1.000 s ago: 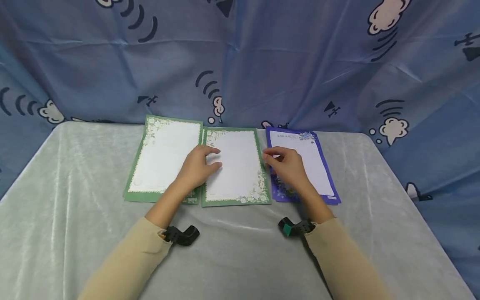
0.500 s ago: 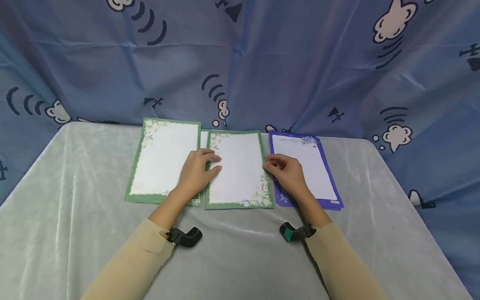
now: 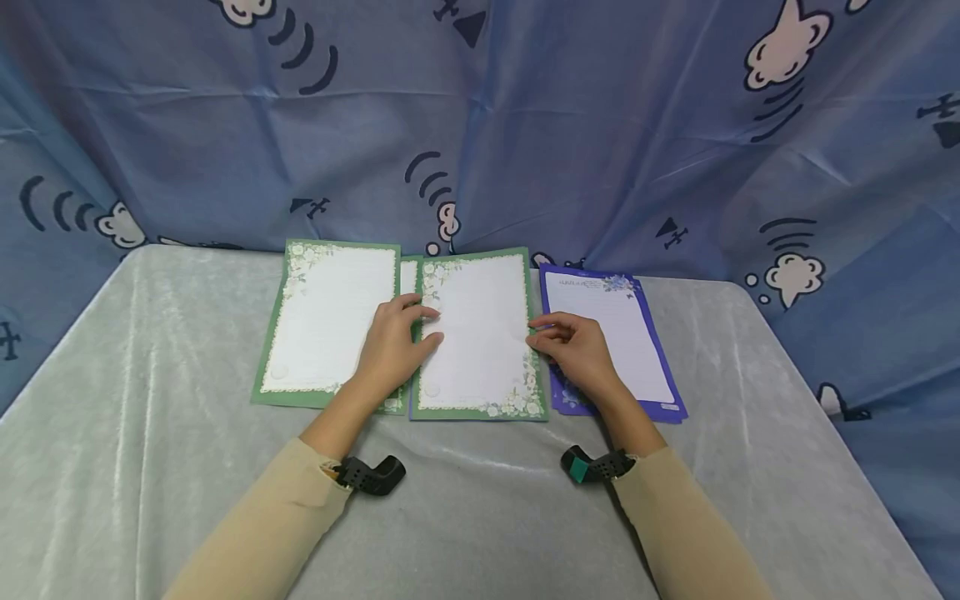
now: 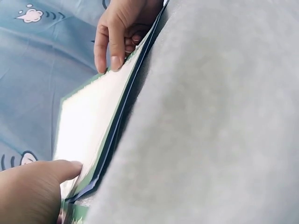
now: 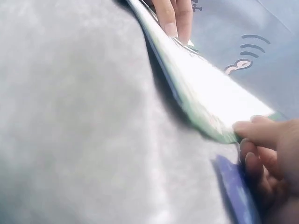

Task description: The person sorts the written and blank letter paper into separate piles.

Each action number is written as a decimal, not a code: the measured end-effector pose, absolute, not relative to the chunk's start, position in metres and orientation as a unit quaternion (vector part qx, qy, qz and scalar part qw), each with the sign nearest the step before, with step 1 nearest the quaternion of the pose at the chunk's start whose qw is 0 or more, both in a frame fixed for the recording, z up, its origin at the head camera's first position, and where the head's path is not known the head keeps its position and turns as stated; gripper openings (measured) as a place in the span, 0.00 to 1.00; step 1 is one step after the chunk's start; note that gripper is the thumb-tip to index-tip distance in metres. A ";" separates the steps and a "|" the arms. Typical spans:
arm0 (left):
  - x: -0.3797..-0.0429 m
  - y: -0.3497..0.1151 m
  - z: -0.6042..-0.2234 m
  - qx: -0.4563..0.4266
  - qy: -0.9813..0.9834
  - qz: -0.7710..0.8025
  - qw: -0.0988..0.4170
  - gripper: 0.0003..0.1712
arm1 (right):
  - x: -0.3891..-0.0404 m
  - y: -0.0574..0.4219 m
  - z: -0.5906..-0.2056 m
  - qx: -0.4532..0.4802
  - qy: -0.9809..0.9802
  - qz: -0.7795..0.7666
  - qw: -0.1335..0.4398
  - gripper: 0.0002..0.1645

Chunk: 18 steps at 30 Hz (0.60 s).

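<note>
In the head view, a stack of floral-bordered writing paper [image 3: 480, 333], green on top, stands between my two hands. Blue edges show beneath its green top sheet in the left wrist view. My left hand [image 3: 392, 343] grips the stack's left side, its thumb [image 4: 67, 170] lying on the top sheet. At the opposite side my right hand [image 3: 577, 348] pinches the edge, thumb [image 5: 254, 130] on top and other fingers curled below. The stack's near edge is lifted over the cloth in the wrist views.
Green-bordered sheets [image 3: 330, 325] lie at the left, partly under my left hand and wrist. Purple-bordered sheets [image 3: 615, 333] lie at the right, beneath my right hand. A grey cloth [image 3: 480, 517] covers the table, and a blue patterned curtain [image 3: 570, 125] hangs behind it.
The middle stack has shifted slightly right between the hands, and its top-right corner now reaches higher. A strip of green-bordered sheet has come into view at its left. The head view has shifted slightly.
</note>
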<state>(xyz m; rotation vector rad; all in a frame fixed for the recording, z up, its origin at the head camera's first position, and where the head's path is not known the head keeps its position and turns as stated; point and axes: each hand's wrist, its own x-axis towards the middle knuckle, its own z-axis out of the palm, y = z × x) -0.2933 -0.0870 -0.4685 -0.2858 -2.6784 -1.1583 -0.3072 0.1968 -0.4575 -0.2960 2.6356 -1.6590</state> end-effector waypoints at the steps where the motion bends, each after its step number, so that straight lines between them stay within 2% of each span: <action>1: -0.293 -0.087 -0.468 -0.095 -0.908 -0.393 0.105 0.18 | -0.307 0.197 -0.457 -0.092 0.841 -0.534 0.010 0.15; 9: -0.295 -0.088 -0.468 -0.088 -0.913 -0.387 0.093 0.18 | -0.307 0.197 -0.454 -0.059 0.849 -0.524 0.018 0.25; 18: -0.295 -0.088 -0.467 -0.088 -0.914 -0.385 0.091 0.18 | -0.306 0.197 -0.456 -0.057 0.847 -0.528 0.008 0.15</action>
